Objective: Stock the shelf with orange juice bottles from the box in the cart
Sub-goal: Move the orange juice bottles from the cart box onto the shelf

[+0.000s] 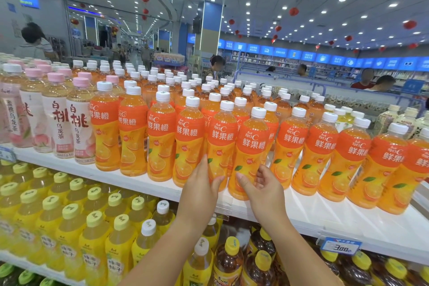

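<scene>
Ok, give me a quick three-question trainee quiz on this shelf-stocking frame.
1. True or false: the cart is in view.
2. Which bottles stand directly left of the orange juice bottles on the top shelf? A) pink-capped tea bottles B) brown tea bottles
3. What is each hand doing?

Key:
1. False.
2. A, the pink-capped tea bottles.
3. The left hand holds one front-row bottle; the right hand holds the next bottle.

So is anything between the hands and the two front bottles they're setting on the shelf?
Nothing visible. The left hand touches one orange bottle, the right hand touches the next bottle. Both bottles stand at the shelf front edge.
</scene>
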The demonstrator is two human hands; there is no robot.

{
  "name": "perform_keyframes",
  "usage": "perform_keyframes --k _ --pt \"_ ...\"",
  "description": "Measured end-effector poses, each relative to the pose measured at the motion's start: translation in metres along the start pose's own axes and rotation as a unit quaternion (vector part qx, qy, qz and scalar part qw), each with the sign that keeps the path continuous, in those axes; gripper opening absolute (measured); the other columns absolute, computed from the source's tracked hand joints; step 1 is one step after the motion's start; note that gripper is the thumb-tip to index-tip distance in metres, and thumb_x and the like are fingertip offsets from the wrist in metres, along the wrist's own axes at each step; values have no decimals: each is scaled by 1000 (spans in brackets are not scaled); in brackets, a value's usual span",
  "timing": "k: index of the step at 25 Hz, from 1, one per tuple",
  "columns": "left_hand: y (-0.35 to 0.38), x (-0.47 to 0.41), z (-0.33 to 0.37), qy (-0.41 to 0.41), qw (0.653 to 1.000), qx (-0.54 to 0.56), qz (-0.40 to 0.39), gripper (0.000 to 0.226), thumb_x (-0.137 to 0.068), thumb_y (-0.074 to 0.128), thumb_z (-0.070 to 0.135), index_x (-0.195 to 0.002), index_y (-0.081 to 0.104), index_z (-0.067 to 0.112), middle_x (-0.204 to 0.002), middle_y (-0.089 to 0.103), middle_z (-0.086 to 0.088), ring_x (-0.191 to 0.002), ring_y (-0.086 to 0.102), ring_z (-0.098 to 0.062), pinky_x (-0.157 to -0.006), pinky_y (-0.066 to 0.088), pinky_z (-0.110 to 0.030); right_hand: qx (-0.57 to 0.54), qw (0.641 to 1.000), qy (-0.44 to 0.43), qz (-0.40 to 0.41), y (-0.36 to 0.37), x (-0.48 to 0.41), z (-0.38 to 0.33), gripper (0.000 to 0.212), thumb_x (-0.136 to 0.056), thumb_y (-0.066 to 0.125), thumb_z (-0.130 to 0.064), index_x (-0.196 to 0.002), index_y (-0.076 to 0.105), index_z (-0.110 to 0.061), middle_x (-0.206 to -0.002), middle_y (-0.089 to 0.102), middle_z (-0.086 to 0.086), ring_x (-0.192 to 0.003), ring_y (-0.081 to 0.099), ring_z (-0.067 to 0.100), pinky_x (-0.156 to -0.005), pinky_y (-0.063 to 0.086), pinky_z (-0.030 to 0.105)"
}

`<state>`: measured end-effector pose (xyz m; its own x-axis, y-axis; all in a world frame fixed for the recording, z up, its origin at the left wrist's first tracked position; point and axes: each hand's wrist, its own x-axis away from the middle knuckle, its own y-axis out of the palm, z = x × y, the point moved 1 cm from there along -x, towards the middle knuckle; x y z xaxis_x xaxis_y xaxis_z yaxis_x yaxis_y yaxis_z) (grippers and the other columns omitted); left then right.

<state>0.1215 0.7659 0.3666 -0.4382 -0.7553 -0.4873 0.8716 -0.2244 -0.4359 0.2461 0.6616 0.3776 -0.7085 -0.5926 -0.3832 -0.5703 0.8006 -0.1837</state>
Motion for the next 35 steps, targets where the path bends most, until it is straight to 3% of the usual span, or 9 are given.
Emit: perform_keyframes --k 7,11,13,17,20,23,27,31,35 --pt "-1 3 1 -14 1000 9 10 71 -96 64 38 -157 30 23 -150 50 5 -140 44 -13 -114 40 -31 -1 1000 2 -7 0 1 -1 55 -83 79 -38 -133 60 -23 -125 68 -11 -115 61 4 -98 52 26" --pt "-6 7 9 -12 1000 -18 5 70 -99 59 35 -159 26 19 -153 47 1 -142 41 -15 -110 33 -22 0 1000 11 -10 0 2 0 59 -82 79 -41 -135 58 -23 -126 68 -12 -116 62 5 -101 53 32" --pt "-8 10 10 -11 999 -31 4 67 -101 57 33 -159 27 16 -153 46 1 -142 40 -16 -107 30 -18 5 1000 14 -10 0 1 1 63 -83 78 -40 -138 56 -22 -128 66 -12 -117 60 6 -99 52 27" --pt "-11 13 7 -10 1000 -24 2 60 -100 58 37 -154 38 20 -146 54 6 -137 48 -13 -112 42 -30 17 1000 14 -12 1 3 -2 68 -84 77 -40 -143 51 -19 -134 62 -8 -121 56 10 -96 45 21" --pt "-19 17 11 -14 1000 6 -10 56 -98 60 37 -149 44 22 -141 53 17 -131 48 -3 -111 42 -27 58 998 13 -32 -1 6 -6 60 -89 71 -41 -142 50 -21 -129 60 -15 -117 56 4 -96 46 19" --pt "-28 25 9 -21 999 32 -29 56 -100 56 37 -152 41 22 -147 52 11 -137 47 -8 -114 43 -36 109 993 5 -48 -5 14 -9 58 -94 63 -44 -145 45 -23 -130 54 -21 -125 52 3 -91 37 10" --pt "-35 35 9 -33 997 30 -64 61 -100 53 42 -154 36 22 -152 46 10 -143 39 -11 -116 35 -31 157 986 2 -54 -10 31 -16 60 -99 53 -45 -153 35 -24 -126 39 -30 -124 39 -5 -99 30 16" --pt "-37 45 8 -7 995 23 -95 59 -101 46 50 -155 34 26 -155 40 14 -146 32 -7 -117 31 -29 206 977 -1 -64 -9 47 -16 52 -101 45 -49 -150 34 -34 -123 37 -45 -121 42 -8 -98 30 14" --pt "-37 52 3 -6 990 26 -136 68 -99 37 58 -158 26 25 -164 27 11 -151 21 -6 -123 26 -39 235 970 -7 -54 -10 66 -12 51 -103 41 -50 -150 36 -32 -125 48 -29 -130 47 9 -104 34 26"
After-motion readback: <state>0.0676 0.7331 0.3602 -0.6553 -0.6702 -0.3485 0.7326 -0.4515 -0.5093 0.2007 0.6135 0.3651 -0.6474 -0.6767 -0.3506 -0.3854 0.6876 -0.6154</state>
